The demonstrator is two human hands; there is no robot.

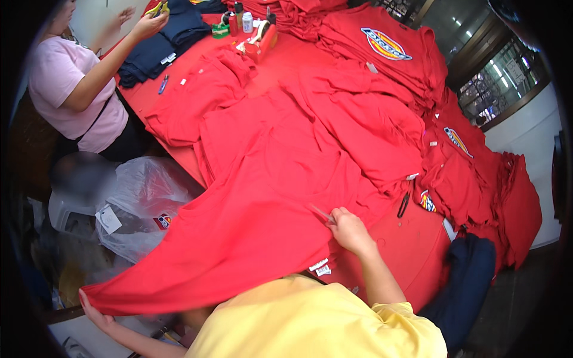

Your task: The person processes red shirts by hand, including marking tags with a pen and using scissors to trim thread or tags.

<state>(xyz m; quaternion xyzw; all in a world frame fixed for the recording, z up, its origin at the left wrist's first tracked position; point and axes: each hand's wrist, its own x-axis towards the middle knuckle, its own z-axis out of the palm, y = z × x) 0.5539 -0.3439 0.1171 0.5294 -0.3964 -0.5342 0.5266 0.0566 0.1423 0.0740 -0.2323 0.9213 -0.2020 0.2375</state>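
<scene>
A red T-shirt [239, 232] is spread across the near side of the table, its near left end pulled out over the edge. My left hand [97, 315] grips that end at the lower left, the fingers partly hidden by the cloth. My right hand [352, 231] is closed around a slim, pointed metal tool [323, 213], which lies close over the shirt; most of the tool is hidden in the fist. Near my right forearm, a white label [321, 267] shows at the shirt's edge.
Piles of red shirts [382, 45] line the far and right sides. A tape dispenser [261, 42] and small bottles [247, 22] stand at the back. A person [77, 89] at the left holds a yellow-handled cutting tool [157, 9]. Plastic bags [146, 185] sit beside the table.
</scene>
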